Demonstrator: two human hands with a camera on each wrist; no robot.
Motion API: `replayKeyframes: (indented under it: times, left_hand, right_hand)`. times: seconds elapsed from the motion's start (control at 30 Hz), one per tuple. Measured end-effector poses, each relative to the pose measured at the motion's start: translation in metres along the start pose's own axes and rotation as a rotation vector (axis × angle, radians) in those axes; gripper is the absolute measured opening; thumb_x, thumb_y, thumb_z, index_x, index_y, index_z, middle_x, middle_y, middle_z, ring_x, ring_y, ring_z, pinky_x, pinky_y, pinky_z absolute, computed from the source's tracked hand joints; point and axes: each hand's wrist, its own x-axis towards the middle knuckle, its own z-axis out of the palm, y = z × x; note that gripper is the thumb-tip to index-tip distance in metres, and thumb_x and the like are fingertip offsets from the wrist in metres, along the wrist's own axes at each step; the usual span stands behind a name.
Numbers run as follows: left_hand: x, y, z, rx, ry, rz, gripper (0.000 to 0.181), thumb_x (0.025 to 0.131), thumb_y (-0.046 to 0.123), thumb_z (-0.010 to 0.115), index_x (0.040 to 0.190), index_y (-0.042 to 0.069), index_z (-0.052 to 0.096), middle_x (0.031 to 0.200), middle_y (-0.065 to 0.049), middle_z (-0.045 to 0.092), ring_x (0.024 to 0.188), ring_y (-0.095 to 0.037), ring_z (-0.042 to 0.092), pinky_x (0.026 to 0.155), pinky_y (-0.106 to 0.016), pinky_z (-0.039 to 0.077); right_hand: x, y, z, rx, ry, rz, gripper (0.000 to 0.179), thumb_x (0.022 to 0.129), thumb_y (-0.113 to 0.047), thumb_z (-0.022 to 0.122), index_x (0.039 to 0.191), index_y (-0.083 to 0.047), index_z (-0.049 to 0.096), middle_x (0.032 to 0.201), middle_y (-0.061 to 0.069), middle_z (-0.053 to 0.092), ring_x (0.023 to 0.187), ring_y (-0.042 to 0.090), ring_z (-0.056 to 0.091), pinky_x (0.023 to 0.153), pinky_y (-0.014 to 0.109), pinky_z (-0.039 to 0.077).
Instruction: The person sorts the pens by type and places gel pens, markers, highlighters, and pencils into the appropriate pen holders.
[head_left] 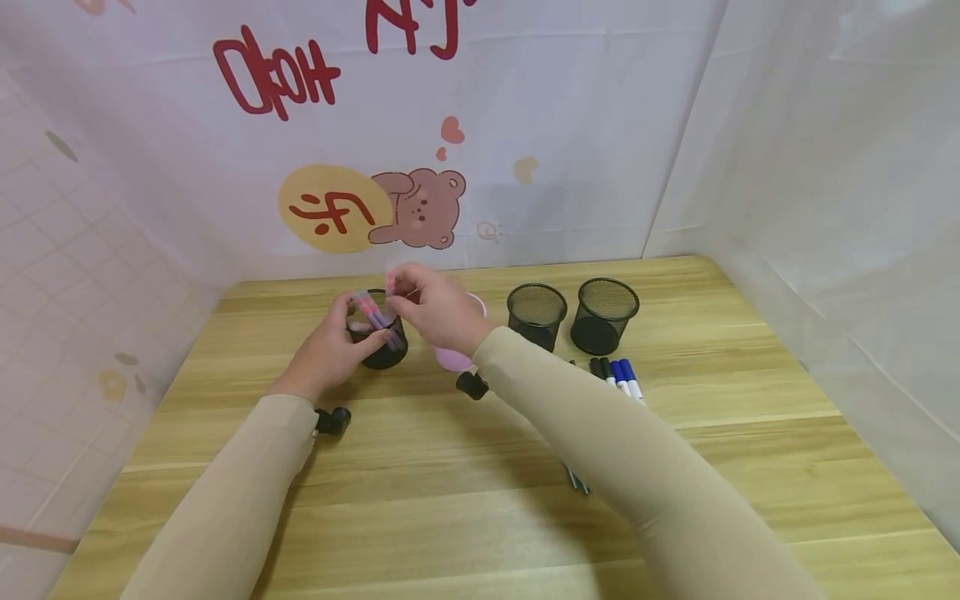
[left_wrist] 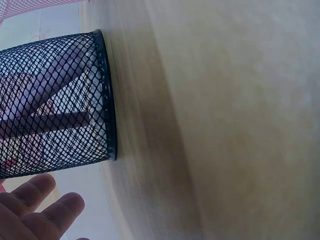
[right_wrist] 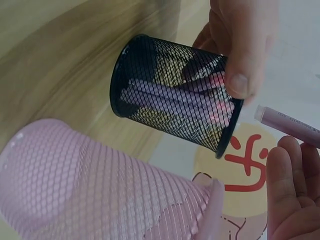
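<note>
My left hand grips a black mesh pen holder near its rim, thumb on the near side. Inside that holder several purple pens with pink ends lean at a slant; the mesh shows them in both wrist views. Just over its opening, my right hand pinches another purple pen between thumb and fingers. In the right wrist view this pen's pale tip points toward the holder's mouth, a little apart from the rim. A pink mesh holder stands right beside, partly hidden behind my right hand in the head view.
Two more black mesh holders, a nearer-centre one and one to its right, stand toward the back right. Black-capped and blue-capped markers lie in front of them, partly under my right forearm. Thin dark pens show below that sleeve.
</note>
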Motion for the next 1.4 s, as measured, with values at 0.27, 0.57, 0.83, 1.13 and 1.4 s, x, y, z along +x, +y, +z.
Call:
replayKeyframes:
  times: [0.27,0.57,0.83,1.13,1.4]
  left_hand:
    - [0.001,-0.001,0.0,-0.004,0.0,0.021,0.104,0.091,0.074,0.064,0.168,0.026,0.013,0.174,-0.015,0.026,0.152,-0.045,0.041,0.121,-0.071,0.033]
    - [0.001,-0.001,0.0,0.003,-0.003,0.009,0.112,0.086,0.084,0.061,0.168,0.028,0.011,0.174,-0.015,0.024,0.153,-0.047,0.038,0.121,-0.071,0.032]
    - [0.003,-0.003,0.002,0.008,0.001,0.014,0.11,0.086,0.084,0.059,0.168,0.028,0.012,0.173,-0.016,0.026,0.15,-0.046,0.042,0.12,-0.071,0.035]
    - [0.002,0.001,0.001,0.025,0.002,-0.012,0.116,0.085,0.086,0.059,0.17,0.026,0.006,0.174,-0.014,0.024,0.154,-0.046,0.036,0.12,-0.071,0.033]
    - [0.001,0.001,0.001,0.042,0.007,-0.016,0.114,0.089,0.081,0.059,0.17,0.025,0.003,0.175,-0.015,0.023,0.155,-0.048,0.034,0.12,-0.073,0.032]
  right_hand:
    - [0.003,0.001,0.011,0.018,-0.014,-0.005,0.008,0.104,-0.009,0.066,0.104,-0.013,0.059,0.114,0.006,0.069,0.103,0.013,0.069,0.08,0.02,0.057]
    - [0.002,0.003,0.016,-0.037,-0.032,0.012,0.008,0.105,-0.011,0.064,0.112,-0.008,0.067,0.117,0.01,0.076,0.098,0.015,0.069,0.08,0.02,0.06]
    - [0.001,0.002,0.018,-0.096,-0.032,0.054,0.019,0.106,-0.017,0.065,0.123,-0.011,0.071,0.114,0.0,0.077,0.095,0.011,0.067,0.078,0.019,0.058]
    - [-0.002,0.0,0.014,-0.111,-0.04,0.086,0.03,0.107,-0.02,0.063,0.134,-0.009,0.068,0.123,0.003,0.075,0.099,0.012,0.07,0.078,0.02,0.059]
    - [-0.008,-0.001,-0.002,-0.125,-0.052,0.104,0.031,0.108,-0.025,0.062,0.136,-0.013,0.066,0.13,0.003,0.072,0.104,0.015,0.071,0.084,0.026,0.059]
